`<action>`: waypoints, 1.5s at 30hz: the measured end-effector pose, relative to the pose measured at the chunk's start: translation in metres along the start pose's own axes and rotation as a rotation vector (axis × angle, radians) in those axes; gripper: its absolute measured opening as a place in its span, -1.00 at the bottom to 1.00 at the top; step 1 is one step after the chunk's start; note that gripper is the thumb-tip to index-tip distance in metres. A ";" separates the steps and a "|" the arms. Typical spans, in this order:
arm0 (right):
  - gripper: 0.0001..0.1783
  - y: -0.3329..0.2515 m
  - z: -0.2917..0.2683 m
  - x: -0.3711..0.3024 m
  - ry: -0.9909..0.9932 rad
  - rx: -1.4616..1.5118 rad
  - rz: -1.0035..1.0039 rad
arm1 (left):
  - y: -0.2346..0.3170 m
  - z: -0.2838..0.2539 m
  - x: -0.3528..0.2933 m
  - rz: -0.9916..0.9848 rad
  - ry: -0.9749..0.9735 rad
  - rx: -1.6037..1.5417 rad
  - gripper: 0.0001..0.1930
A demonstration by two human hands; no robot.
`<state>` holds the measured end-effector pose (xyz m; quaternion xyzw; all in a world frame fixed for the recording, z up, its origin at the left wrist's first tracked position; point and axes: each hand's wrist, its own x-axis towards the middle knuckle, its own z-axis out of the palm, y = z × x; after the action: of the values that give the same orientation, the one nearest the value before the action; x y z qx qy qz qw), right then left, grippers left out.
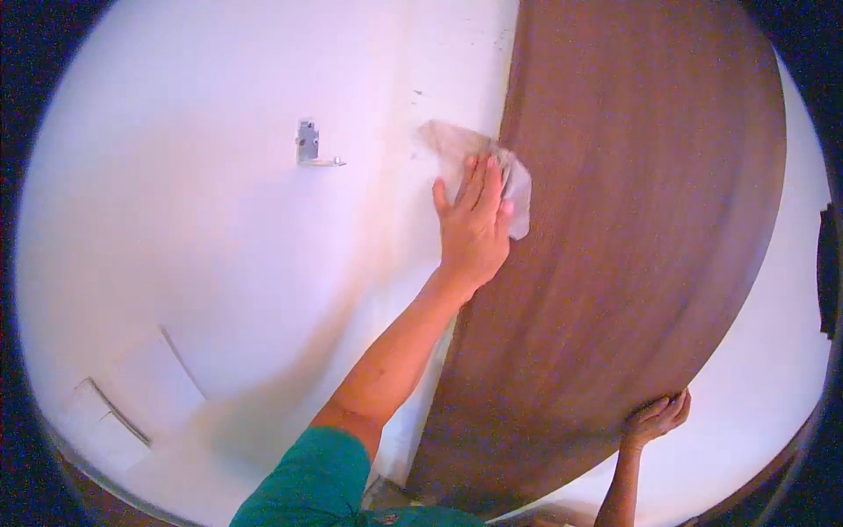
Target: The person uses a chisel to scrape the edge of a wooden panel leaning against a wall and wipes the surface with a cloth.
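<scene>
My left hand (pixel 479 220) presses a thin, whitish cloth (pixel 518 198) with outstretched fingers where the white wall meets a brown wood-grain panel (pixel 615 228). Part of the cloth fans out beyond my fingertips, and a fold hangs over the panel's left edge. The tall panel looks like a door and bows in the fisheye picture. Down at the lower right, my right hand (pixel 654 417) grips the panel's right edge with bent fingers; some of them are partly hidden.
A small metal bracket (pixel 312 145) juts from the white wall (pixel 211 228) left of my left hand. Small dark marks dot the pale strip beside the panel. At the lower left are white flat pieces (pixel 110 417) with dark edges. More white surface lies right of the panel.
</scene>
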<state>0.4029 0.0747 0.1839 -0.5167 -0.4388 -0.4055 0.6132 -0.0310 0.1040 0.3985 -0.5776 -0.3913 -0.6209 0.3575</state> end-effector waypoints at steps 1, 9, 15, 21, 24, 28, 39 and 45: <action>-0.43 0.000 0.000 -0.001 -0.003 0.002 0.018 | 0.002 0.001 0.017 0.017 0.041 0.002 -0.46; -0.37 -0.010 -0.009 0.003 -0.050 -0.020 0.021 | -0.011 0.003 0.070 0.058 0.047 -0.081 -0.54; -0.34 -0.008 -0.008 0.000 -0.076 -0.083 -0.013 | -0.016 -0.012 -0.049 0.009 0.088 -0.103 -0.54; -0.32 0.002 -0.003 -0.004 -0.029 -0.072 -0.041 | -0.018 -0.020 -0.100 -0.046 0.134 -0.217 -0.62; -0.31 0.006 0.002 -0.008 -0.047 -0.045 -0.044 | -0.007 -0.026 -0.090 -0.152 0.242 -0.291 -0.67; -0.29 -0.001 0.002 -0.006 -0.090 -0.071 -0.045 | -0.006 -0.012 -0.067 -0.221 0.353 -0.367 -0.74; -0.50 -0.195 -0.018 0.111 -0.168 0.030 -0.635 | -0.010 -0.002 0.005 -0.115 0.310 -0.438 -0.83; -0.54 -0.346 -0.001 0.214 -0.373 0.147 -1.060 | -0.021 -0.013 -0.100 -0.308 0.146 -0.528 -0.83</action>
<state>0.1348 0.0164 0.4844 -0.2446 -0.7663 -0.5281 0.2721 -0.0471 0.1008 0.2965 -0.5381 -0.2727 -0.7878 0.1242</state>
